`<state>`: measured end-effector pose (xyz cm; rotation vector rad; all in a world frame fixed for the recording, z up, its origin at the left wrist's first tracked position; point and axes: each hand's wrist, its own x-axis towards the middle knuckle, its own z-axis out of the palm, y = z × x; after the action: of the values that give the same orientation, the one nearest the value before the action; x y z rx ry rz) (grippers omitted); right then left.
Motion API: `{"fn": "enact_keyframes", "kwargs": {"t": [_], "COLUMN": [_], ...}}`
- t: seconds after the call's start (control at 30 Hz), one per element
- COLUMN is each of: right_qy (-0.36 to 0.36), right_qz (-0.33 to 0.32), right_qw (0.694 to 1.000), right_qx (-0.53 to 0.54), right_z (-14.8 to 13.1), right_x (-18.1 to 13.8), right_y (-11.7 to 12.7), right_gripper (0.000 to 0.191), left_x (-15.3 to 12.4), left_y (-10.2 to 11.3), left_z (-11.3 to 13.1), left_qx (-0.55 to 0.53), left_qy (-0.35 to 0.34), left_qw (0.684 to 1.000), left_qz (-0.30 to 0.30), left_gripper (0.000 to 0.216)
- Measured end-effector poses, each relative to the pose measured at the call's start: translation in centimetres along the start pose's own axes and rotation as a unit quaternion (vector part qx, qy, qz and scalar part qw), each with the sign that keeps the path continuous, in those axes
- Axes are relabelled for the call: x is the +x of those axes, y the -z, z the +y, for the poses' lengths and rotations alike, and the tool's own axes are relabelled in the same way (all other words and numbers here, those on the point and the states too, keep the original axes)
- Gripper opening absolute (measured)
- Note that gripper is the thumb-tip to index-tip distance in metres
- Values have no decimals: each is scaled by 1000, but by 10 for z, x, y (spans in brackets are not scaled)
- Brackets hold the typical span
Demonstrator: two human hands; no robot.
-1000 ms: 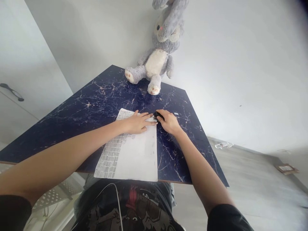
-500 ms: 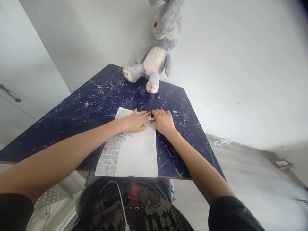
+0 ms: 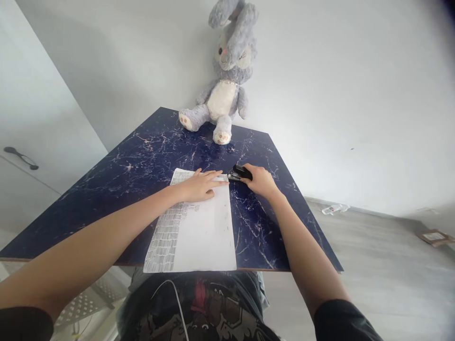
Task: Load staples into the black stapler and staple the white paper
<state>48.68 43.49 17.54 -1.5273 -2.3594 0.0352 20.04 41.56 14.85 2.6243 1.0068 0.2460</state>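
L grip (image 3: 199, 186) spread flat on paper (image 3: 204, 237) on worktop (image 3: 142, 154); R grip (image 3: 262, 180) pinching stapler (image 3: 242, 171) at paper's top R corner, prob. stapling step; next move calls for paper held steady & stapler lined up w/ edge

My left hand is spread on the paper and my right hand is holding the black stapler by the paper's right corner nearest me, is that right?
Not quite: the head view shows the black stapler by the paper's far right corner. Your right hand does hold it, and your left hand is spread on the paper.
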Motion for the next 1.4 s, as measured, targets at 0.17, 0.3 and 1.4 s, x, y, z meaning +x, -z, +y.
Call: {"fn": "enact_keyframes", "kwargs": {"t": [0.17, 0.3, 1.4], "right_qy": [-53, 67, 100], "right_qz": [137, 49, -100], "right_qw": [984, 981, 982], "right_qx": [101, 173, 124], "right_z": [-43, -100, 125], "right_x": [-7, -18, -7], "right_y": [-3, -24, -1], "right_gripper": [27, 26, 63], "left_x": [2, -1, -2], "left_y": [13, 25, 15], "left_z": [-8, -22, -40], "left_qx": [-107, -120, -181], "left_qy": [48, 162, 223], "left_qw": [955, 869, 865], "left_qz": [272, 451, 412], "left_gripper": [29, 21, 14]}}
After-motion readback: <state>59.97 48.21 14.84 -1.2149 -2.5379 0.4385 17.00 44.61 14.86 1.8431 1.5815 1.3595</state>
